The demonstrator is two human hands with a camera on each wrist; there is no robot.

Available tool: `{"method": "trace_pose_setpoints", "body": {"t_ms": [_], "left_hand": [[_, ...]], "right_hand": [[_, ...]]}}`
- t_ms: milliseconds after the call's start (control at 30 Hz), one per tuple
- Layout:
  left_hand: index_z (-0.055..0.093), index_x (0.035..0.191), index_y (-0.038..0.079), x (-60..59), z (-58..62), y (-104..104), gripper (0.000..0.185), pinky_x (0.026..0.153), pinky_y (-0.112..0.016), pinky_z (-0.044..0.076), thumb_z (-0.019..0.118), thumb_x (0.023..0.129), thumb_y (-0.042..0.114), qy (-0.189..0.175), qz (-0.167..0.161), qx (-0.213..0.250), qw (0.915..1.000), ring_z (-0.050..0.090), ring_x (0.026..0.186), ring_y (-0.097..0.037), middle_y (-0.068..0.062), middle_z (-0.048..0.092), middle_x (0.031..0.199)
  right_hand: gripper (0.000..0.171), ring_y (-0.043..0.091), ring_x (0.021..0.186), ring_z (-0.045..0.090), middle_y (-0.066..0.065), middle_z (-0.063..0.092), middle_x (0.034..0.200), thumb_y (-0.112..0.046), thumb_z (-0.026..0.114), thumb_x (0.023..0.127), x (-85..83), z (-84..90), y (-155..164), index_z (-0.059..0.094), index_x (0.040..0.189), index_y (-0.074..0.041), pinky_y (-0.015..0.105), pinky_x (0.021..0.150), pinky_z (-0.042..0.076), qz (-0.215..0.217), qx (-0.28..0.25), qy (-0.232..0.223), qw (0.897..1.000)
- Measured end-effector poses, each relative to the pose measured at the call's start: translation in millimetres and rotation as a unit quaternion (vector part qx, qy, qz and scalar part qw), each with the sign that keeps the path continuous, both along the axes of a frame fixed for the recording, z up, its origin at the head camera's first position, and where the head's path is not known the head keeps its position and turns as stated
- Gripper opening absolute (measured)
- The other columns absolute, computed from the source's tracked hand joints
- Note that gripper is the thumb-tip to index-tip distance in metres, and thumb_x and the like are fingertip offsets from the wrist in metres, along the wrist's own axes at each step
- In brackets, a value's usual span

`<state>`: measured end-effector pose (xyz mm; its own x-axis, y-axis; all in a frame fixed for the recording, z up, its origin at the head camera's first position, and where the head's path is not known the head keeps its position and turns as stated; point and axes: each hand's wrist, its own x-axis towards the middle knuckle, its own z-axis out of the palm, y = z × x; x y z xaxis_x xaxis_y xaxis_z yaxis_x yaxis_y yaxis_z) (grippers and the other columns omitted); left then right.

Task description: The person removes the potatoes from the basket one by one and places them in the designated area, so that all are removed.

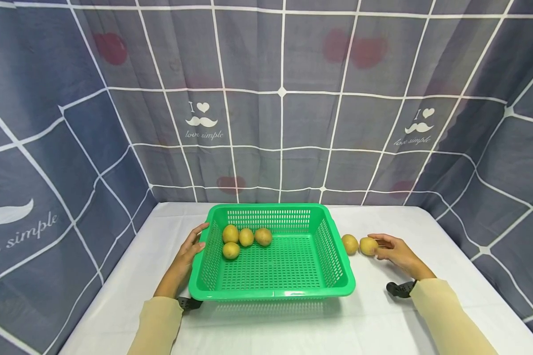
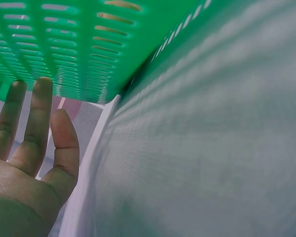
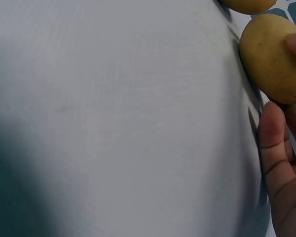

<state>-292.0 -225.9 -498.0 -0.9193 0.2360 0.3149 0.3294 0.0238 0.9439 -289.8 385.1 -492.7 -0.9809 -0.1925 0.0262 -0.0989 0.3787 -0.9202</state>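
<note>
Basket: moulded green plastic, smooth to the eye, with a soft gloss; closely pierced with slots, giving a lattice-like surface.
Potatoes: natural skin, mostly smooth, low in sheen, lightly flecked with small pits.
Tabletop: faced in white cloth, matt, fine-grained, faintly creased.
Curtain: grey-blue fabric, thin in look, matt, softly rippled, printed in white and red.
Sleeves: pale yellow cloth, matt, plain.
Wrist devices: black, apparently plastic, dull; finer texture too small to tell.
</note>
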Motion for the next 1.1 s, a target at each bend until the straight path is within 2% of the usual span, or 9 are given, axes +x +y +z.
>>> {"method": "trace_pose_setpoints", "body": {"t_ms": [100,200,367,467,533,700,833,933,1100], "left_hand": [[0.037,0.164,0.006,0.5,1.1,-0.4,0.057,0.103,-0.025,0.042,0.041,0.108,0.012,-0.005,0.005,-0.005,1.0,0.051,0.128,0.001,-0.019,0.035,0.161],[0.038,0.164,0.007,0.7,1.4,-0.3,0.057,0.103,-0.025,0.042,0.042,0.107,0.012,-0.009,0.008,-0.005,0.9999,0.05,0.128,0.002,-0.021,0.034,0.163],[0.042,0.163,0.014,1.3,1.1,-0.2,0.055,0.1,-0.022,0.045,0.043,0.107,0.012,-0.006,0.005,0.003,1.0,0.054,0.125,-0.001,-0.014,0.038,0.158],[0.044,0.162,0.015,0.9,0.4,0.1,0.055,0.098,-0.022,0.047,0.043,0.107,0.011,-0.002,0.005,0.009,1.0,0.057,0.122,-0.004,-0.01,0.042,0.153],[0.044,0.162,0.014,0.5,-0.1,0.3,0.055,0.097,-0.022,0.048,0.042,0.107,0.011,-0.001,0.004,0.01,0.9999,0.057,0.121,-0.005,-0.008,0.043,0.151],[0.042,0.163,0.011,-0.1,-0.2,0.9,0.056,0.099,-0.021,0.046,0.042,0.107,0.01,0.001,0.004,0.008,1.0,0.055,0.124,-0.003,-0.009,0.04,0.154],[0.046,0.162,0.018,0.5,0.4,0.9,0.055,0.098,-0.022,0.047,0.043,0.107,0.01,-0.005,0.005,0.014,0.9999,0.056,0.123,-0.004,-0.009,0.042,0.152],[0.047,0.161,0.022,0.5,0.4,0.7,0.055,0.098,-0.022,0.048,0.043,0.108,0.01,-0.007,0.003,0.015,0.9999,0.056,0.123,-0.005,-0.01,0.041,0.153],[0.044,0.163,0.018,-0.2,-0.5,0.3,0.055,0.1,-0.021,0.045,0.042,0.108,0.011,-0.005,0.001,0.005,1.0,0.053,0.127,-0.001,-0.016,0.035,0.161]], "right_hand": [[0.061,0.0,0.099,0.064,0.038,0.058,0.142,0.002,0.07,0.098,-1.5,-0.9,0.0,0.044,0.15,0.02,0.029,0.078,0.058,-0.005,0.01,0.001,1.0],[0.062,0.002,0.099,0.063,0.035,0.059,0.141,0.001,0.072,0.097,-2.7,-2.1,0.3,0.044,0.15,0.019,0.03,0.076,0.058,-0.006,0.017,0.008,1.0],[0.064,0.002,0.097,0.064,0.011,0.069,0.124,-0.002,0.075,0.096,-3.9,-4.1,1.7,0.046,0.149,0.018,0.029,0.076,0.059,-0.004,0.015,0.018,1.0],[0.063,0.003,0.095,0.066,0.002,0.07,0.117,-0.002,0.075,0.096,-3.9,-6.1,3.2,0.047,0.148,0.017,0.028,0.076,0.059,-0.001,0.012,0.025,1.0],[0.063,0.003,0.095,0.066,0.004,0.07,0.117,-0.001,0.075,0.096,-3.7,-7.0,3.4,0.046,0.149,0.018,0.028,0.076,0.059,-0.003,0.012,0.027,1.0],[0.065,0.003,0.094,0.065,0.028,0.066,0.126,0.001,0.072,0.098,-2.6,-6.2,0.8,0.041,0.151,0.02,0.028,0.076,0.059,-0.016,0.018,0.02,1.0],[0.062,0.003,0.094,0.063,0.042,0.058,0.133,0.006,0.068,0.099,-2.7,-5.2,-1.2,0.038,0.151,0.022,0.028,0.075,0.059,-0.017,0.018,0.021,0.999],[0.063,0.002,0.093,0.063,0.042,0.057,0.133,0.007,0.068,0.099,-2.5,-4.9,-2.8,0.037,0.151,0.022,0.028,0.074,0.059,-0.029,0.015,0.02,0.999],[0.063,0.003,0.089,0.063,0.036,0.061,0.128,0.008,0.07,0.098,-1.4,-6.6,-3.0,0.038,0.149,0.023,0.027,0.072,0.058,-0.043,0.009,0.02,0.999]]}}
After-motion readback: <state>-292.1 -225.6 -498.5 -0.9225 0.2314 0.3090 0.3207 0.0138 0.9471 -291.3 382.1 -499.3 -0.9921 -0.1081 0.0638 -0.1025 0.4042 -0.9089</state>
